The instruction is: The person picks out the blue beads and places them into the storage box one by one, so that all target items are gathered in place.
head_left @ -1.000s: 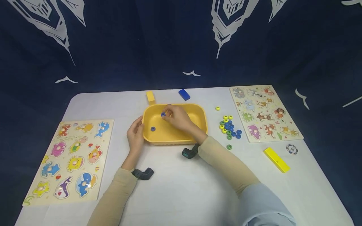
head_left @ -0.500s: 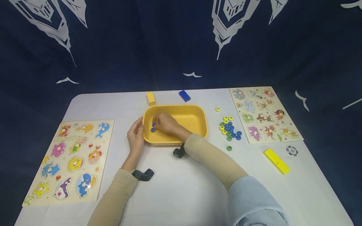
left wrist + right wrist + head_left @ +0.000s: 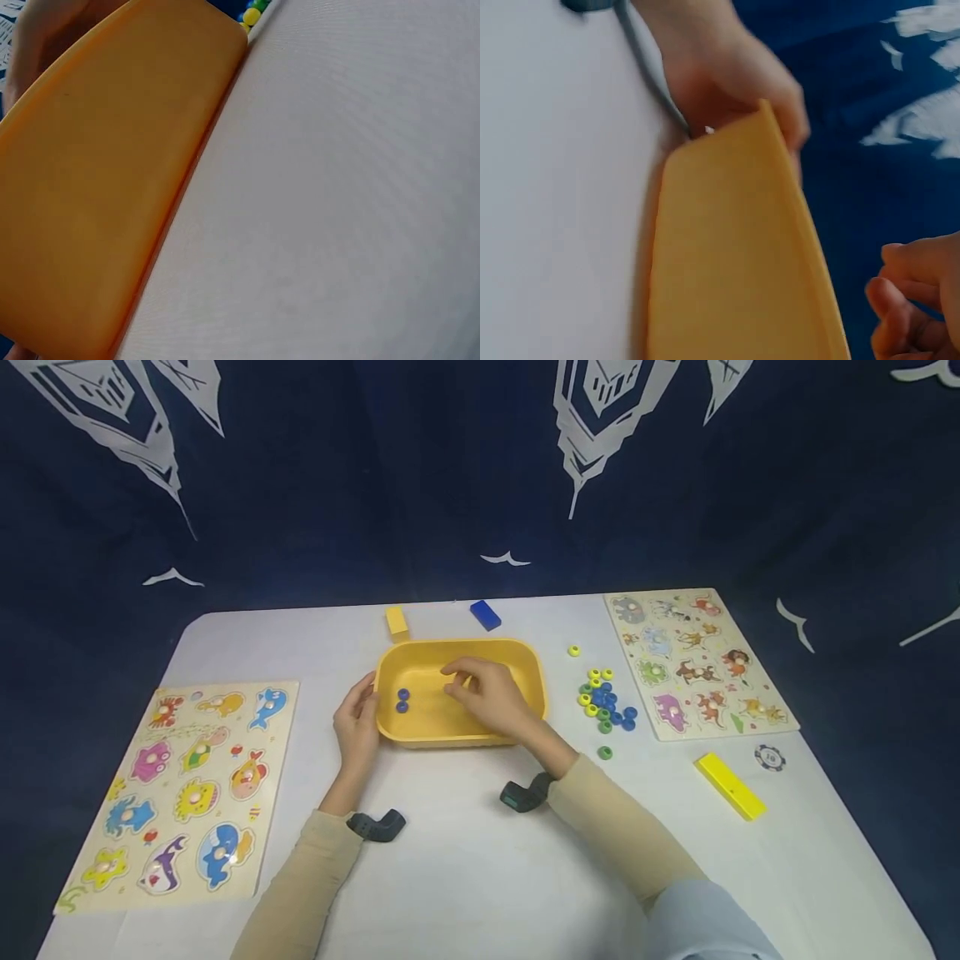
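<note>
1. Tray [image 3: 435, 714], near table's [image 3: 450, 885] far edge; two blue beads [image 3: 402, 707] inside, left end.
2. Left hand [image 3: 356, 727]: relaxed, touching tray's left edge.
3. Right hand [image 3: 491, 695]: thumb and forefinger parted, nothing visible held.
4. Step, seemingly: bead loading; next calls for pinching another from bead pile [image 3: 598, 697] beyond tray's right edge.

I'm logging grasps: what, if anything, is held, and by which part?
Left hand touches the yellow rectangular plastic tray at its left end; whether it's gripped is unclear. Right hand holds nothing visible.
</note>
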Demonstrator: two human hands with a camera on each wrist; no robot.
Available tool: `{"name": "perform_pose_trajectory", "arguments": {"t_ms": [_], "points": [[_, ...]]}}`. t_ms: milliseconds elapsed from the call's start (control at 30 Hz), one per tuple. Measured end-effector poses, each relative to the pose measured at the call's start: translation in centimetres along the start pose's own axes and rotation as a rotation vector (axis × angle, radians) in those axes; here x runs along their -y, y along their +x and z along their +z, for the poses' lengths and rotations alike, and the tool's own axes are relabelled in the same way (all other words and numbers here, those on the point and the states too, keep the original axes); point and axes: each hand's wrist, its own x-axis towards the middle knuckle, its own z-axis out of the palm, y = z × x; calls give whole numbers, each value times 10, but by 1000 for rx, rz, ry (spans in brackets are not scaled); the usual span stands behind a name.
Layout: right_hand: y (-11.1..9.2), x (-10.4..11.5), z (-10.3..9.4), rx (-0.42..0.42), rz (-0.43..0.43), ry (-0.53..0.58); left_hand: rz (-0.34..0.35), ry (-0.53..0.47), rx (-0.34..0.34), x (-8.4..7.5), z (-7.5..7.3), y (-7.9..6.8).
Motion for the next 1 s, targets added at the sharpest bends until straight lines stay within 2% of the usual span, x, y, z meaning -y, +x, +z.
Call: {"name": "perform_pose_trajectory", "arguments": {"t_ms": [133,267,433,533,700,867,1000], "points": [[-40,-20,-30,-196,1,18,-14,-12,8,-1,-2,0],[-79,-50,-57,-392,66,16,-27,-23,13,-11,-3,-3],[-119,-86,-80,-611,199,21,-19,-20,11,-29,-1,-10],[-135,-104,-86,-708,314,-24,-14,-29,13,-31,0,-12],[-146,-119,-87,-764,440,-78,-16,-30,9,-30,0,-11],[-150,-126,-84,-747,524,-125,-13,-23,12,-29,0,-11],[-152,-135,-80,-708,556,-201,-5,-24,15,-30,-1,-11]]}}
